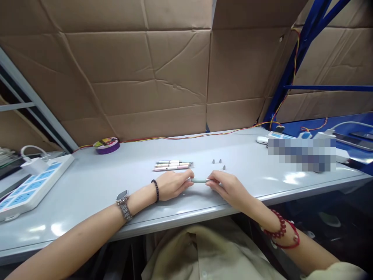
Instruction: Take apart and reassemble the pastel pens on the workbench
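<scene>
A pale green pen (199, 180) lies level between my two hands, just above the grey tabletop near its front edge. Its left end is pinched in the fingers of my left hand (175, 184). The fingertips of my right hand (227, 186) close on its right end, which looks metallic. Behind my left hand, several pens (174, 166) in pale colours lie side by side. Beyond my right hand stand small grey pointed pieces (220, 161), three in all, apart from one another.
A round purple tape roll (106, 146) sits at the back left. White power strips (37, 184) lie at the left and back right. Red and yellow wires (175, 138) run along the rear edge, below a cardboard wall (131, 77). A blue metal frame (291, 66) rises at the right.
</scene>
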Demonstrator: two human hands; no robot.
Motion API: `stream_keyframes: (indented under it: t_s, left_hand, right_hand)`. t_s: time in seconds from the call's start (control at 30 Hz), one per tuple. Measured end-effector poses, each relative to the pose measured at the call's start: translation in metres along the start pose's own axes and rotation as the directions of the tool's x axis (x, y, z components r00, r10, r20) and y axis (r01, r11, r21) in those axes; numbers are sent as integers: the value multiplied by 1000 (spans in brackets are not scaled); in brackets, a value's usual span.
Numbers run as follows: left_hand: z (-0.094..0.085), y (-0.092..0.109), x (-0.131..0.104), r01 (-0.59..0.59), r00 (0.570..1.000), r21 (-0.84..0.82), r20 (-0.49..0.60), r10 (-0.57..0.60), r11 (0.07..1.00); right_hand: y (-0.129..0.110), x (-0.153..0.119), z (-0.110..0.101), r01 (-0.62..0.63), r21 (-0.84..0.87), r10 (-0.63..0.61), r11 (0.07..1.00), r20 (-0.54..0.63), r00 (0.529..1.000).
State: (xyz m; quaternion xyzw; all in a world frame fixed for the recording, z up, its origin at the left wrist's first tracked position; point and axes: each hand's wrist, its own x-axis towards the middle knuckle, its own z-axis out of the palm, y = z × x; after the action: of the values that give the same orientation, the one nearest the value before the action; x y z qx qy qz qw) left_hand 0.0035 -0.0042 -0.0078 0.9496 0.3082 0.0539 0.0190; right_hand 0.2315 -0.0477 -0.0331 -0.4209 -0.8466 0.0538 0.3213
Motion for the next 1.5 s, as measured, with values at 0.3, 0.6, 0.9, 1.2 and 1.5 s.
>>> stream_keyframes:
  t_s: [0.3,0.6,0.9,1.2,1.5]
  left_hand:
    - [2,-1,1,6,1000,6,-6,-6,1000]
    - [3,0,1,-22,999,18,-28,22,1000]
    - [5,0,1,-88,984,57,-152,96,995]
    - [0,1,-2,-168,767,300,-559,316,939]
    - [-8,-27,-1,197,898,162,-426,-111,967]
  right_hand:
    - [-2,0,0,-30,-14,30,999,-15,999]
    - [-3,0,0,-5,-68,4,998,-4,1000]
    - [-3,1,1,3,-117,-3,993,1,1000]
    - [-2,-5,0,53,-51,-62,997,-195,979]
    - [8,-6,-6,42,-75,-74,996,-500,863]
